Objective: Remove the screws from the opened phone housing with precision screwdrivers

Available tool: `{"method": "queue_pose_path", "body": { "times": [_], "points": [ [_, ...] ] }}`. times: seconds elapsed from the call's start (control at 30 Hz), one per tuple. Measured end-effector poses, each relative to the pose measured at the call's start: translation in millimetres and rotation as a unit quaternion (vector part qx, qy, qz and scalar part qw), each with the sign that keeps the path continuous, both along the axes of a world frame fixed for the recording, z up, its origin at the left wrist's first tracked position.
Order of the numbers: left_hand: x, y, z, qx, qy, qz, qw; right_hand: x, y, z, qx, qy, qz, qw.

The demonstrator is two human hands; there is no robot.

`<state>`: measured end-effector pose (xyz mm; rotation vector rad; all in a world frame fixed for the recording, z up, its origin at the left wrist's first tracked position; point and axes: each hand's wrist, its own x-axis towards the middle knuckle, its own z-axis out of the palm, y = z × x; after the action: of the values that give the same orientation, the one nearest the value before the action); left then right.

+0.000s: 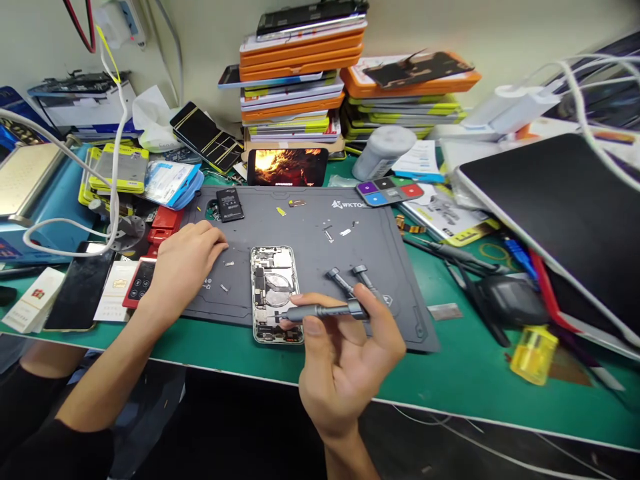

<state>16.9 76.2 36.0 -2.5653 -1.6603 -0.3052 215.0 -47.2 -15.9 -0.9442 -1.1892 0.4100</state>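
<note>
In my right hand (350, 360) a grey precision screwdriver (320, 311) lies nearly level between thumb and fingers, its front end over the lower part of an opened phone (275, 273). The phone's inner parts and round coil show. Two more grey screwdrivers (345, 280) lie just beyond my fingers. My left hand (187, 267) rests at the left of the grey mat (300, 227), fingers curled together; whatever they may pinch is hidden. Small metal pieces (229, 263) lie between it and the phone. A black phone battery (230, 204) sits farther back.
A lit phone (287, 167) leans against stacked orange and yellow boxes (295, 100). At left are a red device (140, 283) and a dark phone (80, 287). Tweezers and tools (460, 257), a yellow transparent piece (534, 355) and a large black panel (560, 220) occupy the right side.
</note>
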Motion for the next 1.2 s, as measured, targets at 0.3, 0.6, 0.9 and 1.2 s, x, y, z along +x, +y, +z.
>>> {"method": "queue_pose_path", "body": {
  "times": [0.3, 0.6, 0.9, 1.2],
  "points": [
    [2, 3, -5.2, -0.052, -0.104, -0.02, 0.993, 0, -1, -0.9, 0.0, 0.016, 0.002, 1.0],
    [3, 3, -1.5, -0.058, -0.137, -0.005, 0.989, 1, 0, -0.2, 0.001, 0.047, -0.008, 0.999],
    [12, -72, -4.2, 0.087, -0.222, -0.058, 0.969, 1, 2, 2.6, -0.005, 0.038, -0.076, 0.996],
    [-3, -88, -29.3, -0.008, -0.342, -0.08, 0.936, 1, -3, -1.7, -0.034, 0.08, -0.079, 0.993]
  ]
}}
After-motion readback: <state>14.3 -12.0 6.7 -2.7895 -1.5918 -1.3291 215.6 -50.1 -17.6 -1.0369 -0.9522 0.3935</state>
